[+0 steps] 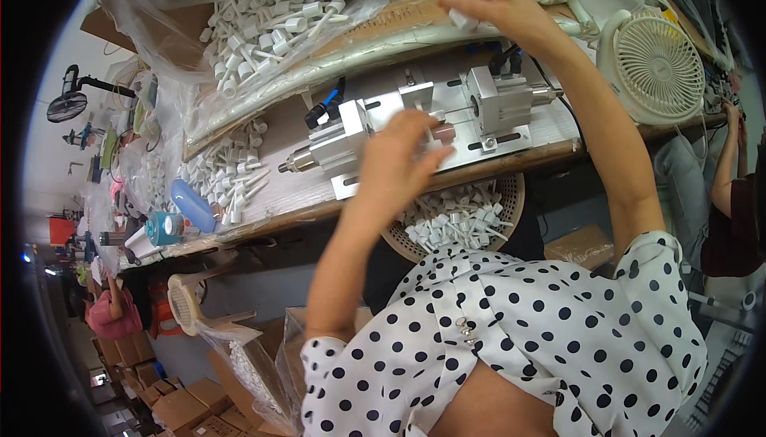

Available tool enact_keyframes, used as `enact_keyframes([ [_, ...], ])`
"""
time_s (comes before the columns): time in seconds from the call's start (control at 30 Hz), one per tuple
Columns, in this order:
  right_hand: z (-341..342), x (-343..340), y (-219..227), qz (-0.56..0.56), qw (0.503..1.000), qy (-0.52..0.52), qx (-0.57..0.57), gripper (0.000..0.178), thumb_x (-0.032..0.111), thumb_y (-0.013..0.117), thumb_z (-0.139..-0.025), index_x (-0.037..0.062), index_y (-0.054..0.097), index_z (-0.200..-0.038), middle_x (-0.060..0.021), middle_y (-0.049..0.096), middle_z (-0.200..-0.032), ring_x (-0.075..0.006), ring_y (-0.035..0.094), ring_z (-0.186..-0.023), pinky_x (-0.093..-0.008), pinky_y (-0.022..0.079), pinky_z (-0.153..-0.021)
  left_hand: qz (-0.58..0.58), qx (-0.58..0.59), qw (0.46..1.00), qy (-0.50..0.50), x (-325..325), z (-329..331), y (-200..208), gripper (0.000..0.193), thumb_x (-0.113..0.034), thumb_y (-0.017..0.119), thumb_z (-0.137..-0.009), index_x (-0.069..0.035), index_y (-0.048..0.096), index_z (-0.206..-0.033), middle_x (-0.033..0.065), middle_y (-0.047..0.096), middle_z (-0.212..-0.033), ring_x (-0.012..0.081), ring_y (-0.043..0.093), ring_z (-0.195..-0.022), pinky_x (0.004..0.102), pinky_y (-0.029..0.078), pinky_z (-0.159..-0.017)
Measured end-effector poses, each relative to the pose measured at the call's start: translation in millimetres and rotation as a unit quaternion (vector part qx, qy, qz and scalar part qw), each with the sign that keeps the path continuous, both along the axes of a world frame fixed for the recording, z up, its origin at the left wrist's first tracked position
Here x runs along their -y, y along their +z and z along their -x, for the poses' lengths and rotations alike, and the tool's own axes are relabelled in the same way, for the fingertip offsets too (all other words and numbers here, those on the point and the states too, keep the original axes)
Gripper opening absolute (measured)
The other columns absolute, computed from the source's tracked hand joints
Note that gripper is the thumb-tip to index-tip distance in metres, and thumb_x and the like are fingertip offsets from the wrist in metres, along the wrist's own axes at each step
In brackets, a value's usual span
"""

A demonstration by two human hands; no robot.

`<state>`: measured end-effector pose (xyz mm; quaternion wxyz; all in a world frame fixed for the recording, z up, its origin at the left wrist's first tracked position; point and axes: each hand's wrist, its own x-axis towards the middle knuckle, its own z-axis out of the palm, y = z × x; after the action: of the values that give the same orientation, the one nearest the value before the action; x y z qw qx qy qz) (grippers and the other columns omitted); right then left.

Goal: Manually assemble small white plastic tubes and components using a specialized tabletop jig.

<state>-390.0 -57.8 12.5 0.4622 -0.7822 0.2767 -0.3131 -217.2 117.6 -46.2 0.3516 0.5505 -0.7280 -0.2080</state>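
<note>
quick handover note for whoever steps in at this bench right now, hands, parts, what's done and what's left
Left hand: fingers at the small pink piece seated in the metal press fixture; grip is hidden.
Right hand: pinching a white plastic nozzle above the loose pile in the plastic bag.
Done: white parts lie in the round basket below the bench edge.
Left: a large pile remains in the bag, more loose on the bench.
</note>
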Motion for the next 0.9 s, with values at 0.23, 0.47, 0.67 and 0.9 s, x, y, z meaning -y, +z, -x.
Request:
enact_keyframes([
  [0.23, 8, -104, -49, 0.312, 0.948, 0.045, -0.037, 0.036, 0.034, 0.075, -0.070, 0.0060, 0.059, -0.086, -0.0086, 0.060, -0.074, -0.0224, 0.060, -0.072, -0.0319, 0.049, -0.061, 0.263, 0.231, 0.900, 0.258, 128, -102, 58, 0.038, -0.039, 0.064, -0.079, -0.003, 0.067, -0.088, 0.0152, 0.065, -0.085, 0.0292, 0.063, -0.078, 0.0405, 0.048, -0.071],
  [0.47, -22, -95, -80, 0.518, 0.850, 0.097, -0.012, 0.031, 0.026, 0.074, -0.060, 0.0069, 0.052, -0.069, -0.0046, 0.055, -0.066, -0.0215, 0.054, -0.073, -0.0322, 0.046, -0.064, 0.075, 0.375, 0.862, 0.333, 159, -115, 55, 0.043, -0.041, 0.065, -0.076, -0.004, 0.068, -0.098, 0.0174, 0.065, -0.096, 0.0336, 0.063, -0.086, 0.0420, 0.049, -0.076],
  [0.67, -23, -93, -78, 0.480, 0.870, 0.104, -0.056, 0.033, 0.031, 0.074, -0.063, 0.0073, 0.054, -0.073, -0.0045, 0.056, -0.068, -0.0222, 0.056, -0.073, -0.0335, 0.046, -0.065, 0.024, -0.113, 0.972, 0.207, 120, -127, 73, 0.036, -0.027, 0.068, -0.078, 0.000, 0.065, -0.101, 0.0053, 0.064, -0.089, 0.0140, 0.057, -0.073, 0.0278, 0.046, -0.065],
  [0.9, -6, -29, -38, 0.424, 0.905, 0.031, -0.016, 0.021, 0.027, 0.068, -0.078, 0.0096, 0.064, -0.089, -0.0067, 0.063, -0.083, -0.0252, 0.062, -0.077, -0.0360, 0.049, -0.068, 0.135, -0.189, 0.966, 0.114, 15, -54, 27, 0.026, -0.004, 0.069, -0.075, -0.002, 0.063, -0.100, 0.0069, 0.061, -0.101, 0.0128, 0.058, -0.079, 0.0217, 0.046, -0.059],
])
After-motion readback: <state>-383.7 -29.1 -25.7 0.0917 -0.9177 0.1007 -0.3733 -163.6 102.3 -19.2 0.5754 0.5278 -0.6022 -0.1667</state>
